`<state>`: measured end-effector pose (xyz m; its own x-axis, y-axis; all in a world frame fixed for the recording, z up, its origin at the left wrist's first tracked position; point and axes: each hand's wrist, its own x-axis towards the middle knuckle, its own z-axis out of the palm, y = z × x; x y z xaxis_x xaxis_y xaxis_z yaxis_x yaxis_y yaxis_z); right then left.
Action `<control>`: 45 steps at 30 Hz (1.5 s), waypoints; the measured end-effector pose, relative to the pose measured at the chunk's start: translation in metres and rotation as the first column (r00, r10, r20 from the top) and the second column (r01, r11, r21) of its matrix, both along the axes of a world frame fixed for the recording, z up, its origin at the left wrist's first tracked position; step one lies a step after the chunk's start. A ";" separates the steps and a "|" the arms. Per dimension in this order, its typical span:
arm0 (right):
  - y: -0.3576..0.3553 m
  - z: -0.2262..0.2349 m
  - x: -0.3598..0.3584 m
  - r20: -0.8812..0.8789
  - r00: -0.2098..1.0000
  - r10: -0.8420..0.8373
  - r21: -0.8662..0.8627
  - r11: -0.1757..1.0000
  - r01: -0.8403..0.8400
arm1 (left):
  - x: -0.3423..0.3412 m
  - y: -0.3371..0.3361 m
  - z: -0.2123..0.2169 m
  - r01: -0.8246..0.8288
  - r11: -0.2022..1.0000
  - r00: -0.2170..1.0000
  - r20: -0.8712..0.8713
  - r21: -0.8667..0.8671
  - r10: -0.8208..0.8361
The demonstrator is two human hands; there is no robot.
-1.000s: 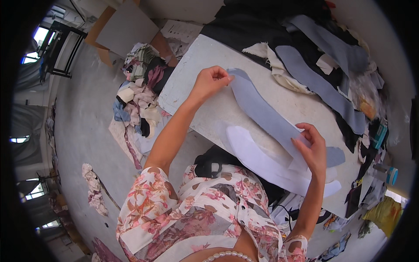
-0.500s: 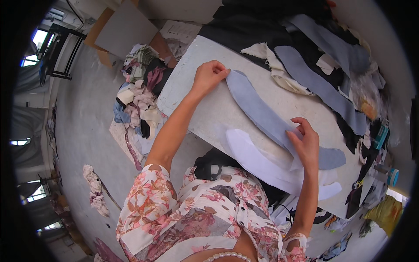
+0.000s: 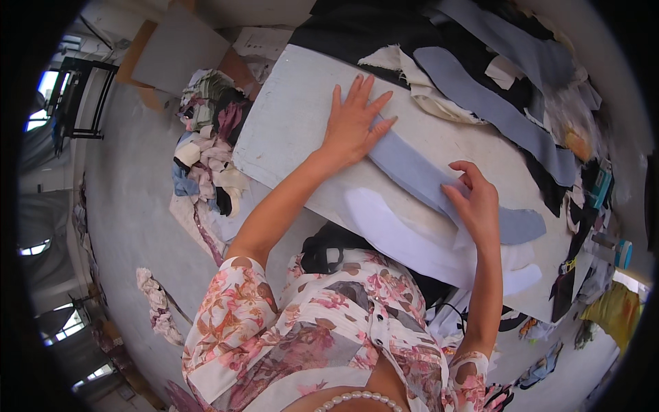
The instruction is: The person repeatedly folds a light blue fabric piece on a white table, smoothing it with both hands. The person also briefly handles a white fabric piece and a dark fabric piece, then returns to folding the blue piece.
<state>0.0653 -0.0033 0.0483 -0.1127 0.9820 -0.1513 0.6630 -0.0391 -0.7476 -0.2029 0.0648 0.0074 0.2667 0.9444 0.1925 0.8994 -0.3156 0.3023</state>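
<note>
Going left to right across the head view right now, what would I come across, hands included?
Black metal stand → heap of fabric scraps → left hand, spread on a blue-gray strip → right hand, fingers bent → yellow cloth.

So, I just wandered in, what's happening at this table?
A person is handling a long, curved blue-grey fabric strip on a pale table. The left hand is spread over its upper end, while the right hand is curled by its lower part; whether it pinches anything is hard to tell. A white curved piece lies nearer the person. Farther off, to the right, another blue-grey strip lies among black fabric.
</note>
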 end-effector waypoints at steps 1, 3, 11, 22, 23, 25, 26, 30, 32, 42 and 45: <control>-0.002 0.002 0.001 0.003 1.000 0.002 -0.010 1.000 -0.002 | 0.005 -0.001 -0.001 0.030 0.996 0.999 -0.039 -0.081 -0.033; -0.005 0.006 0.004 0.009 1.000 0.006 -0.032 0.999 -0.006 | 0.006 0.000 -0.003 0.037 0.998 0.991 -0.124 -0.056 -0.043; -0.014 0.010 0.010 -0.201 0.978 0.063 -0.152 0.984 -0.094 | -0.003 0.004 0.003 0.111 0.984 0.988 -0.093 -0.139 -0.124; -0.012 0.006 0.008 0.227 0.969 0.097 -0.043 0.995 -0.090 | -0.006 0.003 0.005 0.153 0.987 0.968 -0.194 -0.048 -0.160; -0.012 0.005 0.009 0.227 0.969 0.096 -0.034 0.995 -0.091 | -0.003 0.001 0.008 0.141 0.990 0.968 -0.208 -0.016 -0.141; -0.012 0.005 0.009 0.224 0.970 0.094 -0.020 0.996 -0.092 | 0.011 -0.004 0.018 0.196 0.980 0.966 -0.178 0.028 -0.188; -0.012 0.006 0.008 0.220 0.971 0.092 -0.014 0.996 -0.091 | 0.019 -0.007 0.020 0.223 0.973 0.963 -0.164 0.050 -0.212; -0.013 0.008 0.014 0.198 0.975 0.105 0.001 0.994 -0.107 | 0.043 -0.016 0.002 0.338 0.939 0.928 -0.146 -0.066 -0.344; -0.013 0.013 0.028 0.132 0.990 0.058 -0.090 0.995 -0.046 | 0.044 -0.016 0.002 0.327 0.943 0.929 -0.160 -0.061 -0.333; -0.021 0.003 0.046 0.250 0.968 -0.006 0.035 0.999 -0.003 | 0.044 -0.016 0.007 0.327 0.941 0.928 -0.157 -0.088 -0.338; -0.021 0.002 0.045 0.249 0.968 -0.013 0.046 0.999 0.001 | 0.053 -0.021 0.010 0.291 0.957 0.947 -0.141 -0.010 -0.289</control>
<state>0.1102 -0.0248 0.0507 -0.0700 0.9891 -0.1293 0.8285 -0.0146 -0.5598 -0.1504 0.0443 0.0172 0.5537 0.8202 0.1438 0.8014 -0.5718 0.1754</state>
